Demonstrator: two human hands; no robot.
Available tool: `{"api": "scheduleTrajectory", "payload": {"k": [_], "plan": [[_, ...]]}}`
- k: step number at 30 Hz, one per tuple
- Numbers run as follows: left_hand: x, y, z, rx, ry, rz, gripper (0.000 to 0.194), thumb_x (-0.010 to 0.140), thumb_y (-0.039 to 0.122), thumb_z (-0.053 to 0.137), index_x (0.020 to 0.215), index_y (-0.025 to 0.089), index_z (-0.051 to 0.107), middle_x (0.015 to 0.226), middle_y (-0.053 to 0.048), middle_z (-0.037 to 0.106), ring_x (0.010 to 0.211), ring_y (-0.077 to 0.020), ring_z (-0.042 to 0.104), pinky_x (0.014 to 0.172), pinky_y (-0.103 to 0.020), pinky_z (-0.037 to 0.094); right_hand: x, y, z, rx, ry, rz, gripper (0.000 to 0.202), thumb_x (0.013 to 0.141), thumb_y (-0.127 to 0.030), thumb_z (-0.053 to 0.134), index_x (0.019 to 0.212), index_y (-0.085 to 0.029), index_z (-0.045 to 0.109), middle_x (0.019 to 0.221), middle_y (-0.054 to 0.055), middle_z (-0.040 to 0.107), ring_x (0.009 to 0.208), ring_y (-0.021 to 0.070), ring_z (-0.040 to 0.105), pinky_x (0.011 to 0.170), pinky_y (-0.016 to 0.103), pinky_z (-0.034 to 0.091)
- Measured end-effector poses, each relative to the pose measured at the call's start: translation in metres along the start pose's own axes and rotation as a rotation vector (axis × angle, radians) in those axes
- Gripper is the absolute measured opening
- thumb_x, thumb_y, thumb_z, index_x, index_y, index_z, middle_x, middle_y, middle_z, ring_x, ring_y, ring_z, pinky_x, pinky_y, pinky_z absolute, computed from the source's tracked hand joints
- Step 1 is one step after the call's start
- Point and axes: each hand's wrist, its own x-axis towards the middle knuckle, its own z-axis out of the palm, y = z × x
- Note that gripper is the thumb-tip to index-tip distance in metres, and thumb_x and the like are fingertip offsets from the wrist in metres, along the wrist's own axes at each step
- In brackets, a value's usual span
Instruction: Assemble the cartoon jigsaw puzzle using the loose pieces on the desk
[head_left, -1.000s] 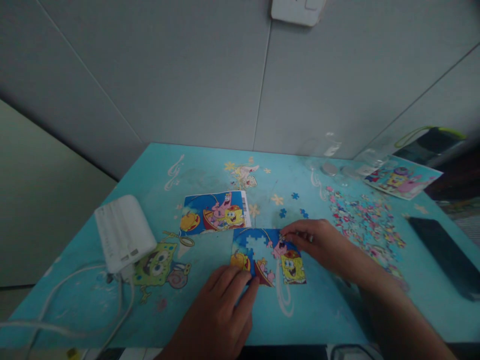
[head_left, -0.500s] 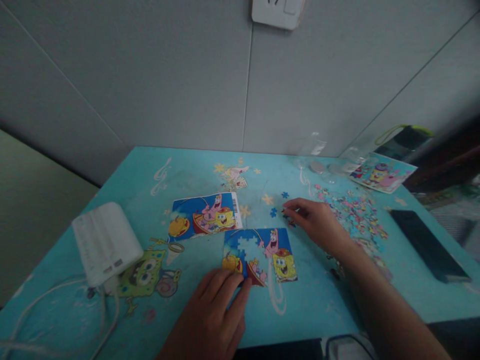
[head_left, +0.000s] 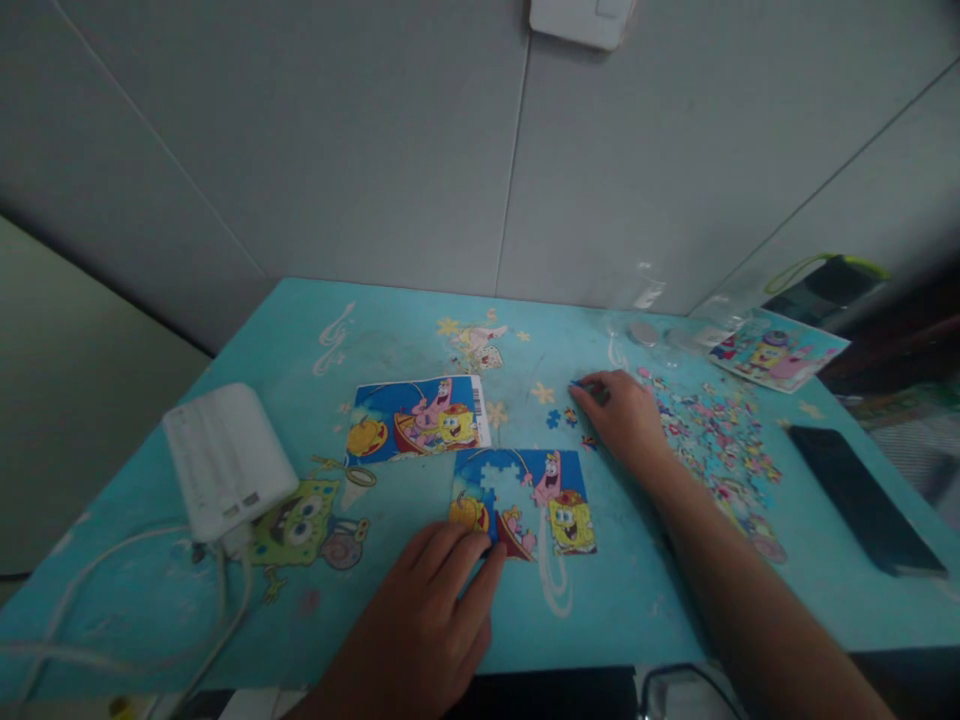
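Observation:
My right hand (head_left: 619, 410) pinches a small blue puzzle piece (head_left: 576, 384) between thumb and forefinger, just above the tabletop. Next to it lie another blue puzzle piece (head_left: 553, 419) and a few darker multicoloured ones. Fingers stretched out, my left hand (head_left: 442, 600) rests at the lower left edge of a partly assembled jigsaw puzzle (head_left: 566, 480). A gap in the puzzle's middle and lower part shows the turquoise table through it. Behind it, to the left, lies a picture card (head_left: 420, 415) with the same cartoon scene.
Many loose puzzle pieces (head_left: 712, 430) are spread on the right of the table (head_left: 405, 330). Beyond them are a second picture card (head_left: 780, 350) and clear containers. A black phone (head_left: 862, 500) lies far right; a white power bank (head_left: 229, 460) with cables sits left.
My right hand has moved slightly away from me, from the dark pieces to the farther blue piece, which it now pinches. My left hand stays at the puzzle. The view has shifted slightly.

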Motion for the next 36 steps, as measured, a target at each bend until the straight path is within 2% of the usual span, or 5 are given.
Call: {"api": "scheduleTrajectory", "payload": {"k": [5, 11, 17, 22, 36], "plan": [[0.0, 0.001, -0.001, -0.013, -0.031, -0.023, 0.038, 0.093, 0.014, 0.051, 0.129, 0.01, 0.064, 0.121, -0.014, 0.063, 0.11, -0.0293, 0.055, 0.095, -0.049, 0.053, 0.009, 0.004, 0.003, 0.005, -0.047, 0.038, 0.032, 0.09, -0.044, 0.062, 0.096, -0.015, 0.075, 0.095, 0.011, 0.073, 0.079, 0.0232, 0.065, 0.076, 0.036, 0.048], [0.002, 0.002, -0.003, -0.026, -0.023, -0.028, 0.038, 0.092, 0.013, 0.05, 0.126, 0.009, 0.065, 0.119, -0.015, 0.063, 0.11, -0.0297, 0.054, 0.094, -0.049, 0.053, 0.01, 0.012, -0.003, 0.034, -0.089, 0.057, 0.036, 0.086, -0.041, 0.065, 0.107, -0.013, 0.075, 0.097, 0.012, 0.076, 0.077, 0.0225, 0.066, 0.072, 0.034, 0.048], [0.001, 0.001, -0.002, -0.012, -0.012, -0.013, 0.037, 0.093, 0.012, 0.05, 0.126, 0.009, 0.065, 0.119, -0.015, 0.063, 0.11, -0.0297, 0.054, 0.093, -0.05, 0.053, 0.009, 0.013, -0.008, 0.066, -0.122, 0.085, 0.027, 0.086, -0.039, 0.065, 0.088, -0.016, 0.077, 0.077, 0.007, 0.074, 0.066, 0.0201, 0.064, 0.064, 0.032, 0.045], [-0.003, 0.0, 0.001, -0.019, -0.043, -0.02, 0.038, 0.093, 0.013, 0.051, 0.129, 0.008, 0.064, 0.122, -0.016, 0.062, 0.113, -0.031, 0.054, 0.095, -0.052, 0.052, 0.008, 0.012, -0.012, 0.054, -0.099, 0.112, 0.032, 0.083, -0.04, 0.068, 0.1, -0.015, 0.078, 0.087, 0.01, 0.076, 0.072, 0.0217, 0.066, 0.067, 0.033, 0.047], [-0.002, 0.0, 0.001, -0.018, -0.042, -0.012, 0.04, 0.092, 0.013, 0.051, 0.13, 0.009, 0.062, 0.123, -0.016, 0.061, 0.112, -0.0312, 0.053, 0.094, -0.052, 0.054, 0.003, 0.015, -0.015, 0.047, -0.08, 0.13, 0.025, 0.086, -0.034, 0.064, 0.092, -0.014, 0.078, 0.083, 0.01, 0.077, 0.073, 0.0236, 0.069, 0.068, 0.034, 0.049]]}}
